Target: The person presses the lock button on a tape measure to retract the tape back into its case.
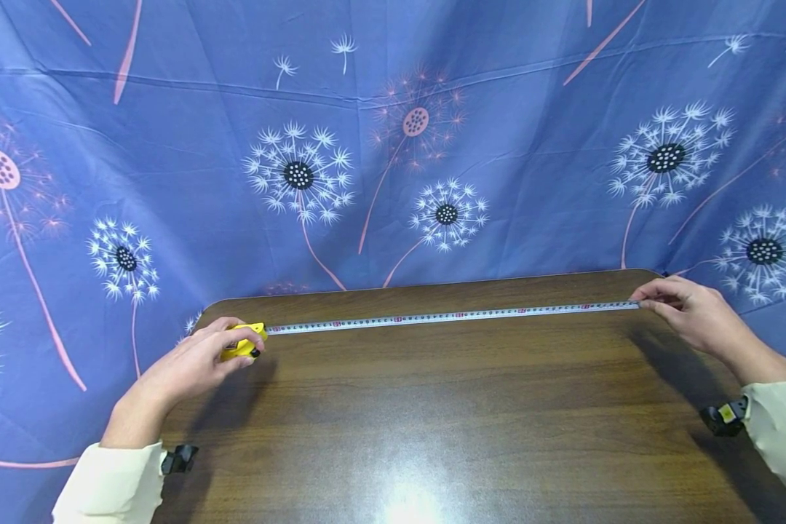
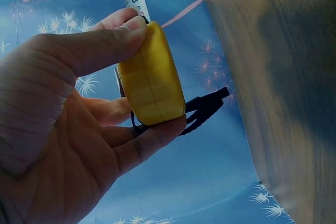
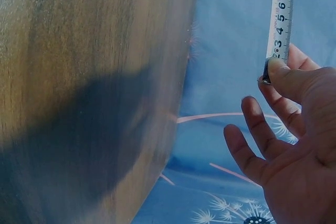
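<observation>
A yellow tape measure (image 1: 244, 343) is gripped in my left hand (image 1: 193, 358), at the left end of the table. In the left wrist view its yellow case (image 2: 152, 77) sits between thumb and fingers, a black strap (image 2: 207, 106) hanging from it. The white blade (image 1: 426, 317) stretches almost straight across to the right, above the wood. At its far end, my right hand (image 1: 697, 316) pinches the tip between thumb and index finger. The right wrist view shows the metal end hook (image 3: 265, 72) under the thumb, with the other fingers spread loosely.
The brown wooden table (image 1: 432, 407) has rounded back corners and a bright glare near the front. Behind it hangs a blue cloth (image 1: 530, 218) printed with dandelions. Dark wrist cameras (image 1: 180, 459) are worn at both sleeves.
</observation>
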Demonstrator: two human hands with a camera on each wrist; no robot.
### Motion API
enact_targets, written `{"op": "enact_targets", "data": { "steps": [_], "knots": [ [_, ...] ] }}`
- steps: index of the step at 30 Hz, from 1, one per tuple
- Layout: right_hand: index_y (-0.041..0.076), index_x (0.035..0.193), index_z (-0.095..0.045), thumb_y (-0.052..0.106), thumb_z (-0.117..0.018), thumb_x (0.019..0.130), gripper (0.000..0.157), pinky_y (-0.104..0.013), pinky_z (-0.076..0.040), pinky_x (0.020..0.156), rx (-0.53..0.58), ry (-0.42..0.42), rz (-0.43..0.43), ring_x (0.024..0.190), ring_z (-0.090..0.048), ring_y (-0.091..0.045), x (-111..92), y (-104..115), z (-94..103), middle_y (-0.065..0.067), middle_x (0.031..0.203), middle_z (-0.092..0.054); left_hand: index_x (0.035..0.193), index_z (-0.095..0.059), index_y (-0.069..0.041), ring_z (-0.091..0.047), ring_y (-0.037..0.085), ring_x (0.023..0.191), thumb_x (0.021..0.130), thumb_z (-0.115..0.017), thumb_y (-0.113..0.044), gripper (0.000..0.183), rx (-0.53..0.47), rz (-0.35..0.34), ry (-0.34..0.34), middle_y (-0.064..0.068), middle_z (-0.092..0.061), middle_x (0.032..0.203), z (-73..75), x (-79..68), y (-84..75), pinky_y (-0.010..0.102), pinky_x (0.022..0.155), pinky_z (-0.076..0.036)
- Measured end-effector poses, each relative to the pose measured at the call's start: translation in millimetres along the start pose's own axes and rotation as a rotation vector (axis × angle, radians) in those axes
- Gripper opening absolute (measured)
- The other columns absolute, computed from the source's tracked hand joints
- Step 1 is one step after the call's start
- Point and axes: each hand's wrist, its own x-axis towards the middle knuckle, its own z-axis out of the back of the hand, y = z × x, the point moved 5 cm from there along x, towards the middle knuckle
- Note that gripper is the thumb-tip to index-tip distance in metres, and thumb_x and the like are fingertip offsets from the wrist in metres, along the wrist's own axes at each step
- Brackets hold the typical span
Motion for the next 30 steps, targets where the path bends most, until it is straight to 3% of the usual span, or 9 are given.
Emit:
{"op": "enact_targets", "data": {
  "steps": [13,23,30],
  "knots": [
    [0.013,0.090,-0.075,-0.016,-0.077,0.080,0.031,-0.011,-0.039,0.064,0.013,0.000,-0.006,0.076,-0.051,0.011,0.4,-1.5,-0.5,0.008,0.083,-0.066,0.115,-0.068,-0.031,-0.063,0.033,0.106,0.090,-0.080,-0.013,0.033,-0.010,0.003,0.003,0.008,-0.063,0.121,0.9,-0.4,-0.9,0.056,0.085,-0.048],
    [0.014,0.090,-0.075,-0.016,-0.077,0.079,0.031,-0.012,-0.040,0.065,0.003,-0.003,-0.004,0.077,-0.050,0.012,-0.2,-0.7,-0.8,0.007,0.084,-0.066,0.142,-0.050,-0.022,-0.061,0.034,0.112,0.088,-0.082,-0.012,0.064,-0.081,0.057,0.011,0.015,-0.062,0.122,1.8,0.9,3.6,0.060,0.088,-0.049],
    [0.012,0.090,-0.075,-0.020,-0.077,0.077,0.034,-0.013,-0.041,0.064,-0.001,-0.017,0.038,0.076,-0.051,0.012,-1.0,-0.5,-1.2,0.004,0.084,-0.066,0.147,-0.047,-0.020,-0.061,0.031,0.109,0.088,-0.083,-0.016,0.070,-0.079,0.074,0.031,0.014,-0.063,0.121,1.8,-0.1,4.5,0.058,0.088,-0.048]
  ]
}}
